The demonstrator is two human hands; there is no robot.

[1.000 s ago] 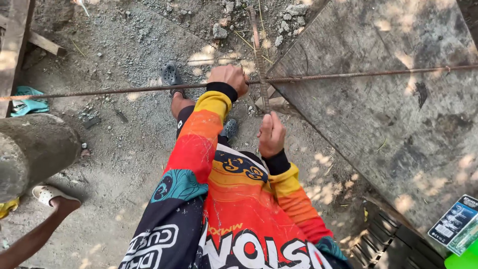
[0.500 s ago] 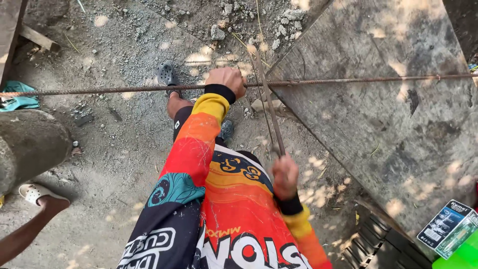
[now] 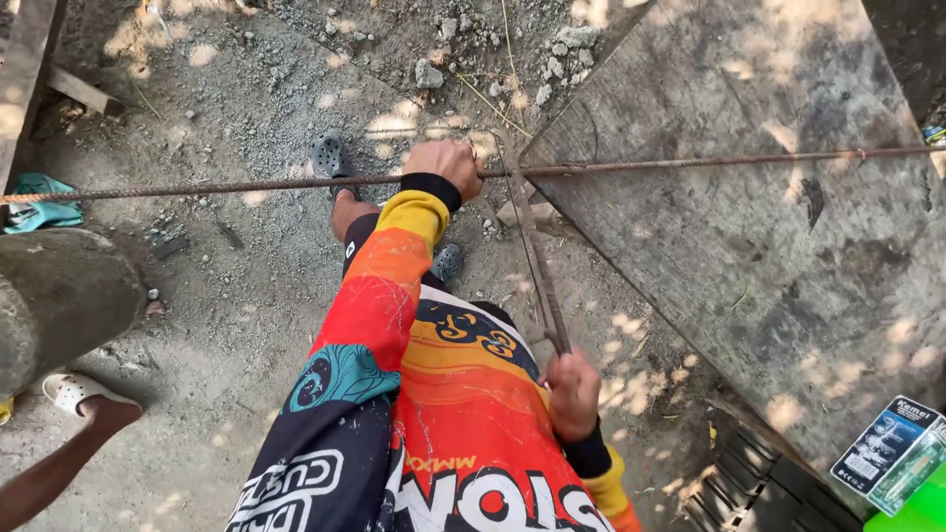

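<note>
A long rusty steel bar (image 3: 246,184) runs across the view from left to right at about knee height. My left hand (image 3: 448,163) is closed around it near the middle, with the arm stretched forward in a colourful sleeve. A thin metal lever tool (image 3: 532,256) hooks onto the bar just right of that hand and slants back toward my body. My right hand (image 3: 574,392) grips the lever's near end, close to my chest.
A big weathered wooden board (image 3: 749,246) lies under the bar at right. At left is a concrete cylinder (image 3: 54,296), with another person's foot in a white sandal (image 3: 74,392) near it. My feet in grey clogs (image 3: 330,156) stand on gravel. Small packets (image 3: 892,448) lie at bottom right.
My right hand has pulled the lever's end back toward my body, swinging the tool downward in the view. My left hand stays on the bar in the same place.
</note>
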